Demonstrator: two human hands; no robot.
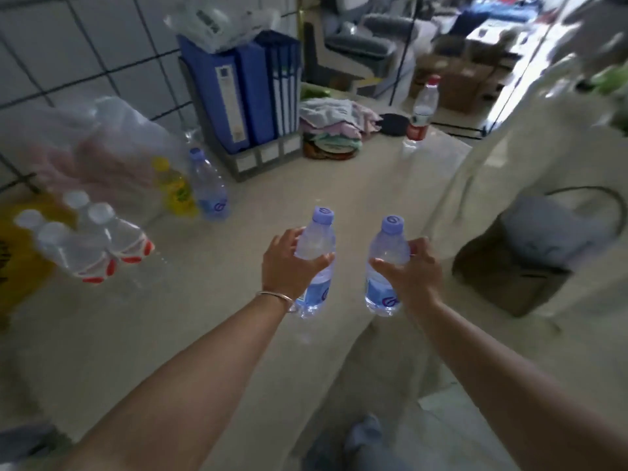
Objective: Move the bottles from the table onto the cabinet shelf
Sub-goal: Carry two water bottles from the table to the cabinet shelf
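Observation:
My left hand (289, 263) grips a clear water bottle with a purple cap (317, 239) around its middle. My right hand (413, 270) grips a second purple-capped bottle (387, 253) the same way. Both bottles are upright over the beige table (204, 317). A third purple-capped bottle (209, 185) stands at the left beside a yellow bottle (175, 186). Three white-capped bottles with red labels (91, 243) cluster at the far left. A red-capped bottle (421, 112) stands at the far right. No cabinet shelf is in view.
Blue binders (244, 90) in a grey rack stand at the back against a tiled wall. A pile of cloths (334, 127) lies beside them. A clear plastic bag (95, 151) sits at the left. A dark bag (530, 263) rests on the right.

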